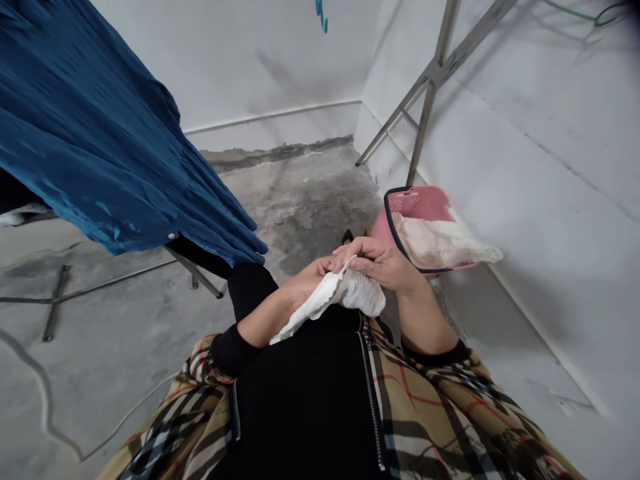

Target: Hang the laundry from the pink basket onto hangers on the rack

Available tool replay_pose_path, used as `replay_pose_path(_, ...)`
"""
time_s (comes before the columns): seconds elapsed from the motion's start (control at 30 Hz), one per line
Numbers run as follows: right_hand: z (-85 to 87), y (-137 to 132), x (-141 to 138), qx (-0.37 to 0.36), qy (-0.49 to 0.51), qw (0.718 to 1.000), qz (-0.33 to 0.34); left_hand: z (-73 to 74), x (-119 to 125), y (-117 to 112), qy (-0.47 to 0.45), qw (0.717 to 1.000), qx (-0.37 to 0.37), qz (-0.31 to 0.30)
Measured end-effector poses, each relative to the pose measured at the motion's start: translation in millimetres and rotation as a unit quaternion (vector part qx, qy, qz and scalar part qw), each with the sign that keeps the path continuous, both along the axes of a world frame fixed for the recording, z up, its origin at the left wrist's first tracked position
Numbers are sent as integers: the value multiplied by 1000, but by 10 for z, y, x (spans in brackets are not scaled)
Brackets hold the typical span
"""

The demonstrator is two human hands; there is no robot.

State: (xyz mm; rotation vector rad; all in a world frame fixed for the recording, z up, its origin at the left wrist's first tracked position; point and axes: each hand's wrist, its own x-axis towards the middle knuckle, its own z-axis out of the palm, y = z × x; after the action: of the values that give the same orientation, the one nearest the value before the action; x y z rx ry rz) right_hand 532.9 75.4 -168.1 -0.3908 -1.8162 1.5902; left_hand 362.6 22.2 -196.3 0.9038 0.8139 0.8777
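Observation:
A small white sock (345, 297) with a scalloped cuff is held close to my body, in front of my black top. My left hand (307, 280) grips it from the left, fingers closed on the cloth. From the right, my right hand (383, 261) pinches its upper edge with curled fingers. Just beyond my right hand stands a pink basket (420, 203) with a dark rim, holding a pale crumpled cloth (443, 243).
A blue garment (100, 140) hangs at the upper left over a metal drying rack (193, 270). Another metal frame (425, 93) leans against the white wall at the right. The bare concrete floor (300, 200) runs to the room's corner.

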Motion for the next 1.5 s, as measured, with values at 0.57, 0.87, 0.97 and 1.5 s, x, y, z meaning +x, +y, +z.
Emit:
replay_pose_path(0.57, 35, -205, -136, 38, -19, 979, -199, 147, -64, 1, 138, 925, 213, 283)
replay_pose_path(0.87, -57, -192, -186, 16, -8, 974, -224, 20, -84, 25, 131, 926, 225, 273)
replay_pose_path(0.97, -25, -200, -184, 16, -1, 975, -221, -68, -106, 48, 184, 928, 221, 236)
replay_pose_path(1.5, -148, -137, -100, -153, -73, 981, -93, 40, -173, 66, 226, 892, 325, 218)
